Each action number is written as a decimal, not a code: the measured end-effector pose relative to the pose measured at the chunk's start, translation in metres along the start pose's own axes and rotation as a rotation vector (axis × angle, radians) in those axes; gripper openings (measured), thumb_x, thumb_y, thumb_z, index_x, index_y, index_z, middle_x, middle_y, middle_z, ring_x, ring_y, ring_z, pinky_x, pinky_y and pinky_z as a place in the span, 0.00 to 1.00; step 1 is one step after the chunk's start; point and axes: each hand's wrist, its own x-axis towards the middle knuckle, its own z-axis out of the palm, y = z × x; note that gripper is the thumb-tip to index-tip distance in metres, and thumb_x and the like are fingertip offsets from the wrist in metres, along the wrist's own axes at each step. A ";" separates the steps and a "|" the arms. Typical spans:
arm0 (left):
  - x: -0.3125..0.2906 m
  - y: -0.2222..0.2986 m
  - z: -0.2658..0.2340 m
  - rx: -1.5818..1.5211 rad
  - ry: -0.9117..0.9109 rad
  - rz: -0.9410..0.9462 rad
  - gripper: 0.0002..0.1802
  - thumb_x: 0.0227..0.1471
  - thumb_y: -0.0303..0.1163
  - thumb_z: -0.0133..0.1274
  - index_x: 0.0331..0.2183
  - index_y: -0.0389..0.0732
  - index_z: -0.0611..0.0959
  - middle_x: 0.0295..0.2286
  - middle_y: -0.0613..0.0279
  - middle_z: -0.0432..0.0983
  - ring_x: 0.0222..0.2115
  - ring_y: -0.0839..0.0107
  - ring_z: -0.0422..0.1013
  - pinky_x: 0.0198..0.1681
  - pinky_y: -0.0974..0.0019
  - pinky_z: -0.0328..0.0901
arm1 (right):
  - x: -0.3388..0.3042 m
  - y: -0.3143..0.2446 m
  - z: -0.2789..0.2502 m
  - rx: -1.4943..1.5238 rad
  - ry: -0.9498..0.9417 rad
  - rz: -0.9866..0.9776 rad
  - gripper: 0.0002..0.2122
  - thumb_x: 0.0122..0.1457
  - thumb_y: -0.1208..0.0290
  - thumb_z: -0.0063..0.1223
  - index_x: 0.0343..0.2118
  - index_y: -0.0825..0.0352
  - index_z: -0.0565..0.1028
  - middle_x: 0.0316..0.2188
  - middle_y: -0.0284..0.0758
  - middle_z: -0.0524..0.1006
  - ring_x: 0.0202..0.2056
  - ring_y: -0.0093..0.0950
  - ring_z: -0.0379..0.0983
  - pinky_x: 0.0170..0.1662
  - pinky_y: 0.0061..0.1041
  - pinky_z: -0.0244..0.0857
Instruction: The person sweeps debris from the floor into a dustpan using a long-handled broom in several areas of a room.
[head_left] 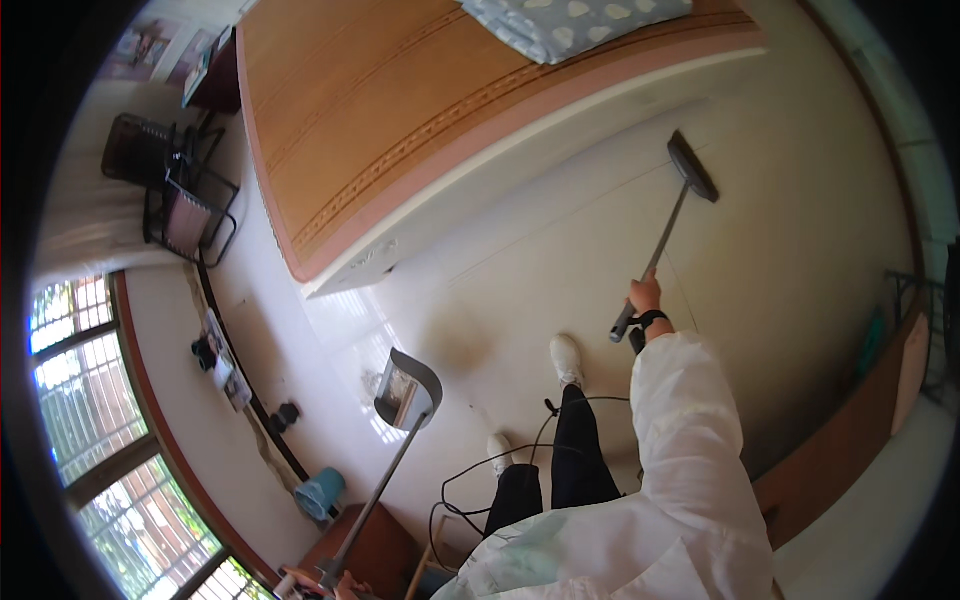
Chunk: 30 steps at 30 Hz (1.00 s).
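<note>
My right hand [647, 292] is wrapped round the grey handle of a broom [665, 235], with a black band on the wrist. The broom's dark head [692, 166] rests on the pale floor beyond it, to the right of the bed. At the lower edge, my left hand [347, 587] is partly cut off and closed at the top of a long-handled dustpan [432, 385]. The dustpan's grey scoop lies low over the floor at centre left, with what looks like some debris in it. Its long shaft [375, 500] slants down to my left hand.
A bed [400, 130] with a tan mat and a folded patterned cloth [575, 25] spans the far side. A folding chair [185, 200] stands at far left. Near the window wall are a blue bin [320, 492] and small dark objects. A black cable [445, 490] loops by my legs.
</note>
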 end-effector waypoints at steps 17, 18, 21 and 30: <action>0.054 -0.106 -0.001 -0.320 0.013 0.005 0.07 0.46 0.27 0.51 0.24 0.45 0.69 0.13 0.71 0.58 0.11 0.79 0.56 0.17 0.73 0.57 | -0.134 0.086 0.167 -0.596 -0.775 -0.357 0.34 0.53 0.76 0.37 0.59 0.64 0.33 0.22 0.49 0.73 0.15 0.34 0.71 0.24 0.30 0.68; 0.054 -0.110 -0.004 -0.311 0.054 -0.012 0.07 0.46 0.27 0.51 0.24 0.45 0.69 0.13 0.71 0.58 0.11 0.79 0.56 0.17 0.73 0.57 | -0.144 0.088 0.167 -0.633 -0.785 -0.326 0.34 0.53 0.76 0.37 0.59 0.64 0.33 0.22 0.49 0.73 0.15 0.34 0.71 0.24 0.30 0.68; 0.070 -0.127 -0.016 -0.361 0.097 0.004 0.07 0.44 0.24 0.50 0.24 0.43 0.68 0.13 0.71 0.58 0.11 0.79 0.57 0.15 0.74 0.55 | -0.180 0.092 0.174 -0.782 -0.874 -0.384 0.35 0.50 0.79 0.35 0.58 0.67 0.32 0.18 0.48 0.72 0.15 0.34 0.71 0.23 0.30 0.68; 0.163 -0.207 -0.129 -0.341 -0.055 0.269 0.10 0.37 0.19 0.53 0.25 0.42 0.71 0.16 0.71 0.64 0.12 0.82 0.57 0.14 0.77 0.52 | -0.404 0.135 0.118 -0.862 -1.073 -0.369 0.35 0.46 0.79 0.38 0.57 0.75 0.37 0.25 0.54 0.73 0.22 0.38 0.74 0.24 0.30 0.68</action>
